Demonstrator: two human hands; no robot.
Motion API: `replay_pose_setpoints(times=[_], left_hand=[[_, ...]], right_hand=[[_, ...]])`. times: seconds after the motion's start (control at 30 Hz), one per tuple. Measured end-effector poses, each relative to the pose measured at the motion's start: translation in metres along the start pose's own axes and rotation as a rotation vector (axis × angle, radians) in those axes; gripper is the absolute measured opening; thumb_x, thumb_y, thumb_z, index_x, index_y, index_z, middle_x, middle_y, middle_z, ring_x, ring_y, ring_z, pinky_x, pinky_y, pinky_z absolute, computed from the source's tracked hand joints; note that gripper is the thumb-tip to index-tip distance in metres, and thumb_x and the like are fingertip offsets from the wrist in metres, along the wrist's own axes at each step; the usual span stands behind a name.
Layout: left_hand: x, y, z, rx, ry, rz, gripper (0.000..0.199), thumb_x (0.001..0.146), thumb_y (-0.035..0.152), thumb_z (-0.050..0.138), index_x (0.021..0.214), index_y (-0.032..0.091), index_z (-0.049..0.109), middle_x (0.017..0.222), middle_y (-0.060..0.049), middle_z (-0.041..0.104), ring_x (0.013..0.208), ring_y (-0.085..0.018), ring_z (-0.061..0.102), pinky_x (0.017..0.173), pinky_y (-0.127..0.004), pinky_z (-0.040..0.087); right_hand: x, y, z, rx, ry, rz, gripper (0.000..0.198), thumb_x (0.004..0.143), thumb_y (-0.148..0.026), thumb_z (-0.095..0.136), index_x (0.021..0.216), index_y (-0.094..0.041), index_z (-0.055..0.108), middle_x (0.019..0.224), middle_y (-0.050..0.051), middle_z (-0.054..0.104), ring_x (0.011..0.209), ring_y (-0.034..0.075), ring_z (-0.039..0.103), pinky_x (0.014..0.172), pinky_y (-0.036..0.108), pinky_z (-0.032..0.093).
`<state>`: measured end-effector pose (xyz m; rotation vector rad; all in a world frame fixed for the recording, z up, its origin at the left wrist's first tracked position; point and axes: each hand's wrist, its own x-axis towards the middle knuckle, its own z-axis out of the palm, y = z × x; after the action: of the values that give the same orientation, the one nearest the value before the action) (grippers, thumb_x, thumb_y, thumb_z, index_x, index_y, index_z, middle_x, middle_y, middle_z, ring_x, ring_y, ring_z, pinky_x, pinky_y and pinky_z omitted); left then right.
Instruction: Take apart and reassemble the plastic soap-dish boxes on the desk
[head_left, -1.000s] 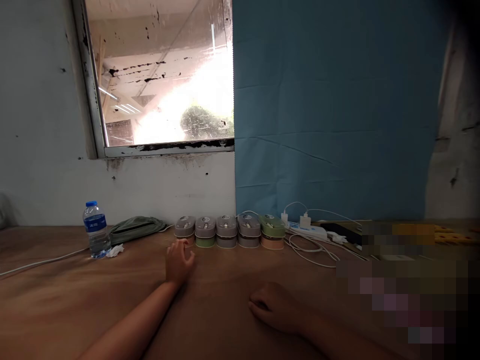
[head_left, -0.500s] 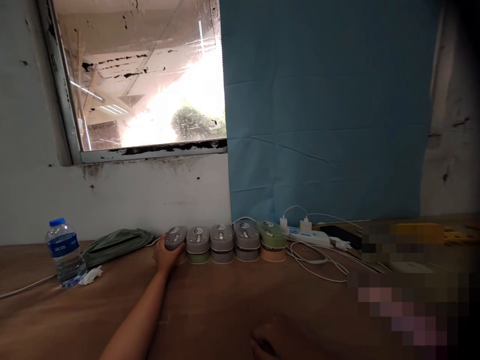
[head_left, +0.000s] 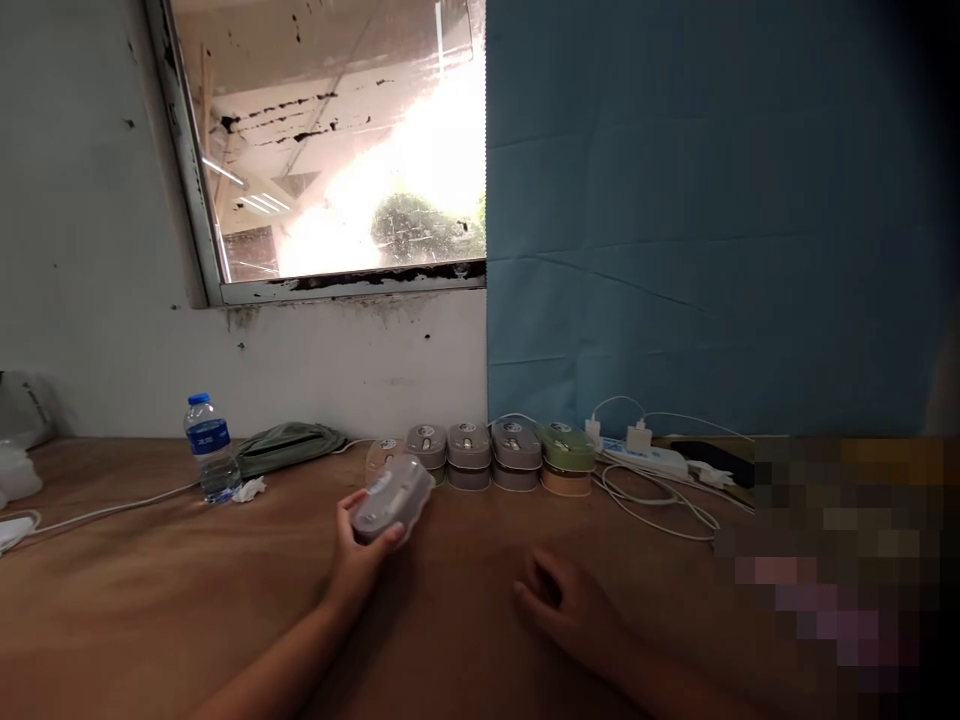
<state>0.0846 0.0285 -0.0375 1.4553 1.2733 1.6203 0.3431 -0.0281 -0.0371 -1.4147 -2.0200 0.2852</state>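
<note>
Fingers [head_left: 349, 508] and thumb of the left hand [head_left: 356, 562] pinch a gray box [head_left: 391, 497] between them, thumb along its near side and fingertips on its far left side. The box is lifted off the counter [head_left: 454, 640] and tilted, one end rising to the right. It is ahead of the right hand [head_left: 574, 612] and to its left, well apart from it. That hand curls loosely, a dark hollow between thumb and fingers, low over the counter; whether it touches the wood cannot be told.

Just beyond the held box, and partly hidden by it, an orange box [head_left: 379, 457] forms the left end of a row. To its right come a gray-on-green stack [head_left: 425, 442], two gray stacks [head_left: 467, 442] side by side, and a green-on-orange stack [head_left: 568, 450] at the right end.

Farther left are a gray-green pouch [head_left: 289, 447], a water bottle [head_left: 208, 448] standing upright, and a crumpled tissue [head_left: 250, 488] beside its base. Right of the row, a white cable [head_left: 641, 503] loops in front of a power strip [head_left: 654, 459]. Behind everything rises a wall [head_left: 337, 365] with a window [head_left: 337, 150] and a blue sheet [head_left: 675, 200].
</note>
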Motion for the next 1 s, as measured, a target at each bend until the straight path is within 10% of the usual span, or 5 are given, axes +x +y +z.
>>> replay_pose_setpoints(times=[0.17,0.47,0.73,1.0], left_hand=[[-0.043,0.023,0.021,0.046,-0.442,-0.088,0.065,0.051,0.017,0.070,0.104,0.021,0.033,0.110,-0.007,0.052,0.099,-0.021,0.051,0.085,-0.031,0.040],[-0.049,0.032,0.013,0.127,-0.886,-0.062,0.071,0.048,0.021,0.074,0.105,0.021,0.031,0.110,-0.003,0.045,0.099,-0.019,0.044,0.082,-0.027,0.038],[-0.041,0.026,0.006,0.236,-0.884,0.192,0.072,0.046,0.035,0.077,0.104,0.019,0.037,0.108,-0.005,0.034,0.100,-0.019,0.039,0.086,-0.029,0.036],[-0.031,0.021,0.003,0.141,-0.811,0.129,0.044,0.066,0.050,0.059,0.090,0.017,0.045,0.084,-0.001,0.048,0.078,-0.015,0.044,0.070,-0.024,0.036]], right_hand=[[0.002,0.007,0.004,0.303,0.080,-0.002,0.039,0.070,-0.032,0.057,0.101,-0.021,0.036,0.098,0.006,0.050,0.087,0.019,0.051,0.076,0.032,0.043],[0.000,0.013,-0.002,0.494,-0.287,-0.165,0.091,0.061,-0.043,0.069,0.133,-0.020,0.017,0.136,0.013,0.028,0.125,0.026,0.029,0.103,0.040,0.025],[0.000,0.014,0.000,0.537,-0.290,-0.135,0.098,0.056,-0.039,0.075,0.133,-0.020,0.017,0.134,0.014,0.033,0.124,0.026,0.030,0.102,0.039,0.026],[0.001,0.012,0.000,0.647,-0.344,-0.139,0.104,0.053,-0.038,0.077,0.133,-0.022,0.014,0.128,0.013,0.041,0.117,0.025,0.041,0.100,0.041,0.030]])
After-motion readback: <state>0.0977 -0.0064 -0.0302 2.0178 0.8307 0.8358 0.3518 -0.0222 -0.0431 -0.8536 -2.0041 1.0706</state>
